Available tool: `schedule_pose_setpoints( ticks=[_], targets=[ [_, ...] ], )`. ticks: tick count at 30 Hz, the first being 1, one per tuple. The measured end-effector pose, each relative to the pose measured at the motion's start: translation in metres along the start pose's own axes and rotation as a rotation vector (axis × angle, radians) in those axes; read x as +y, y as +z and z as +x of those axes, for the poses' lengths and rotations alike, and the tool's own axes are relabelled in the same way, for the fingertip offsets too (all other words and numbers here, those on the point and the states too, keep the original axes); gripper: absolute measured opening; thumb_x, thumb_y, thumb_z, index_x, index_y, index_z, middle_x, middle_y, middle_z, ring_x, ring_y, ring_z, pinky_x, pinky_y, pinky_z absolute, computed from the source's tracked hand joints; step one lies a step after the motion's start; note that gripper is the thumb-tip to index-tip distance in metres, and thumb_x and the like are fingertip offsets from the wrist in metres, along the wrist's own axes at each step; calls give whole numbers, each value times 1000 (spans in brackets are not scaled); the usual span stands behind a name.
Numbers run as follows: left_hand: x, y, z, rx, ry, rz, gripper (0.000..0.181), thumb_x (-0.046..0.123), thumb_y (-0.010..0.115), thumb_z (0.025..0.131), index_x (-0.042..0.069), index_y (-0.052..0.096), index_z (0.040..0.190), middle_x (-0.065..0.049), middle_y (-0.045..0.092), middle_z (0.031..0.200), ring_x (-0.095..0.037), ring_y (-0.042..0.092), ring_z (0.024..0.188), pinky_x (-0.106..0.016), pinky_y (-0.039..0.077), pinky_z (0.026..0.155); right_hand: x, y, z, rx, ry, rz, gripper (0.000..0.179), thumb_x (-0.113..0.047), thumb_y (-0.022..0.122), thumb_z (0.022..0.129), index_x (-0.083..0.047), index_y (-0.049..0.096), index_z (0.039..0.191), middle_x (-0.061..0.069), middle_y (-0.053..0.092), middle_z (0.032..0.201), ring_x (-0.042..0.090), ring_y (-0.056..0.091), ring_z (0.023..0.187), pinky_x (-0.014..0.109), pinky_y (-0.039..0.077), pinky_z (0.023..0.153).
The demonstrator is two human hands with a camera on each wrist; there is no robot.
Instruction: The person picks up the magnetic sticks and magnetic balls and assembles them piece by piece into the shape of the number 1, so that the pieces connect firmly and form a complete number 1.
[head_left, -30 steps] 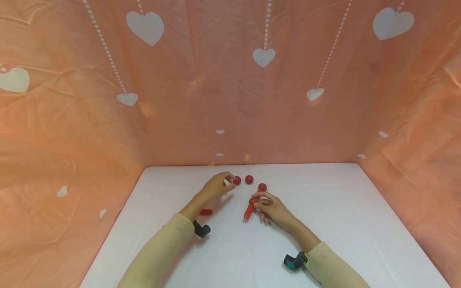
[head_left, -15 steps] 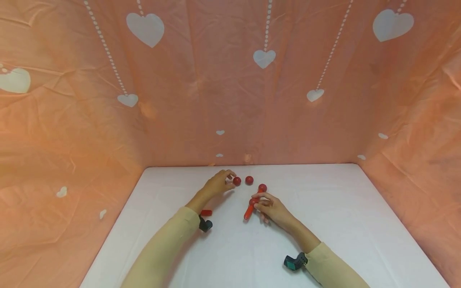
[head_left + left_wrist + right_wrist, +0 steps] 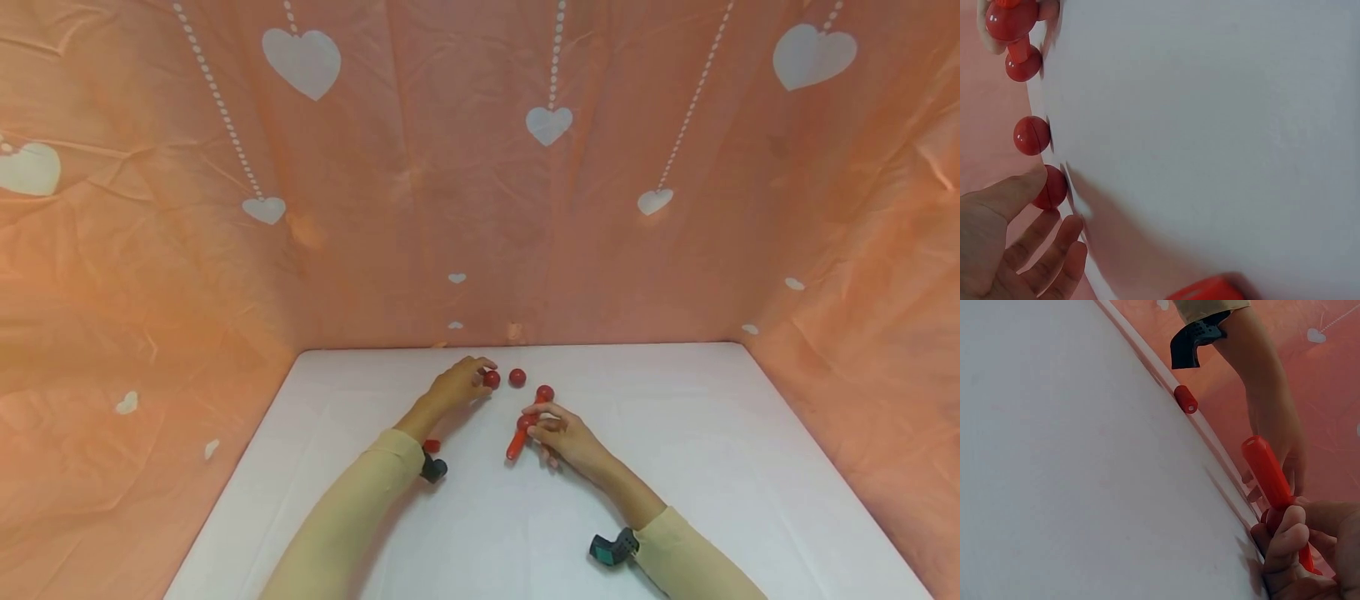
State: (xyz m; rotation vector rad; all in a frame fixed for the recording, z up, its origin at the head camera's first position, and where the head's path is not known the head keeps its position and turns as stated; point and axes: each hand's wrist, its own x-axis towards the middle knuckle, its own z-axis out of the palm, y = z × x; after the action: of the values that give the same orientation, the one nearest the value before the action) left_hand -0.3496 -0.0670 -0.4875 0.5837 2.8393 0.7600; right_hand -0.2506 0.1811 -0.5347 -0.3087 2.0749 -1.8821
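My left hand [image 3: 453, 385] is at the back of the table, its thumb and fingers around a red ball [image 3: 492, 380]. In the left wrist view the thumb lies on one side of that ball and a fingertip on the other. A second red ball [image 3: 517, 378] sits just to its right. My right hand [image 3: 566, 435] pinches a red toy piece at its middle ball [image 3: 527, 423]. From this ball a red stick [image 3: 515, 446] points toward the front, and another runs back to an end ball [image 3: 545, 392].
A loose red stick [image 3: 1186, 400] lies on the white table [image 3: 645, 392], partly hidden behind the left forearm in the head view. Patterned orange cloth [image 3: 480, 208] stands around the table's back and sides. Each wrist carries a dark camera [image 3: 615, 547].
The left hand and forearm have shifted slightly right, and the fingers have drawn in around the red ball. The sleeve now covers more of the loose stick. The right hand stays in place.
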Motion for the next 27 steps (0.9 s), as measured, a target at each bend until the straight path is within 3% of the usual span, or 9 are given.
schedule_pose_setpoints(
  ticks=[8, 27],
  targets=[
    [0, 3, 2, 10, 23, 23, 42, 18, 79, 100, 16, 64, 139, -10, 67, 126, -27, 65, 111, -48, 56, 102, 0, 2, -1, 6, 0, 8, 41, -12, 69, 106, -4, 59, 144, 8, 63, 82, 13, 55, 59, 21, 49, 54],
    [0, 4, 1, 38, -18, 8, 30, 21, 78, 100, 14, 67, 128, -8, 72, 119, -25, 66, 106, -48, 56, 97, 0, 3, -2, 11, 3, 3, 42, -12, 70, 105, -4, 59, 145, 7, 62, 82, 14, 55, 58, 21, 49, 54]
  ],
)
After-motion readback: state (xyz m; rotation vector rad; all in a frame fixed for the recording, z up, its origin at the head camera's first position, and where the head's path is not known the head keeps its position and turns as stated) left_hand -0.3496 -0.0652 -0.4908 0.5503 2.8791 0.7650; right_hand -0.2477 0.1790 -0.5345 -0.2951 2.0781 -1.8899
